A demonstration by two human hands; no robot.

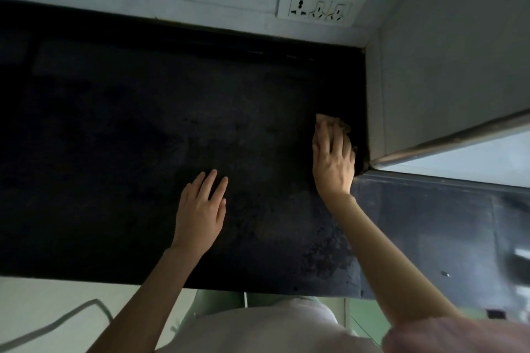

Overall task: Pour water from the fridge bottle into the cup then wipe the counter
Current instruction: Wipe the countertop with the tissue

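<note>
A dark stone counter [143, 129] fills the middle of the head view. My right hand [332, 157] lies flat on a small tan cloth [324, 119] at the counter's right side, close to the wall corner; only the cloth's far edge shows past my fingers. My left hand [200, 209] rests palm down on the bare counter near the front edge, fingers slightly apart, holding nothing. No bottle or cup is in view.
A white socket plate [319, 6] sits on the back wall. A pale wall or cabinet side [447, 71] with a metal edge closes off the right. A darker lower surface [447, 226] extends right. A grey cable [57, 321] lies on the floor.
</note>
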